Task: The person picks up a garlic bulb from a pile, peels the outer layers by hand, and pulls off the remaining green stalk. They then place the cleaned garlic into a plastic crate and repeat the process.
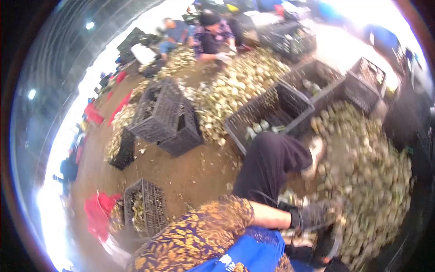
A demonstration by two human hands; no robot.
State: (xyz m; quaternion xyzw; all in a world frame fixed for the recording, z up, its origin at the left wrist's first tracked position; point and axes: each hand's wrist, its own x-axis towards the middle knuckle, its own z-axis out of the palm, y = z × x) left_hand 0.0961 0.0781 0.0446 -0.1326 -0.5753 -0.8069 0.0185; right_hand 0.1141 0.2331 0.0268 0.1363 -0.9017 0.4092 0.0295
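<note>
Blue cloth (253, 254) and a patterned sleeve (199, 235) fill the bottom edge, closest to the lens. From the sleeve a bare forearm runs right to a dark-gloved hand (317, 215), which reaches into the pile (376, 181) of pale green-and-tan produce. Motion blur hides the fingers; whether this hand is closed on a piece cannot be told. Which of the two hands it is cannot be told either, though it sits on the right of the view. A second gloved shape (328, 245) shows just below it, too blurred to read. Hands appear close together, not touching as far as can be seen.

Above the forearm, a leg in dark trousers (267, 163) extends toward the pile, with a foot (315, 156) at its edge.

Beyond the knee stands a black crate (267, 113) holding a few pieces. Two more crates (317, 79) (364, 81) stand to its right. Left of centre, stacked crates (165, 118) lie tilted on the dirt floor (190, 172). Another crate (145, 211) stands at lower left beside red cloth (97, 213).

At the far side, another person (213, 38) bends over a second pile (235, 88).
</note>
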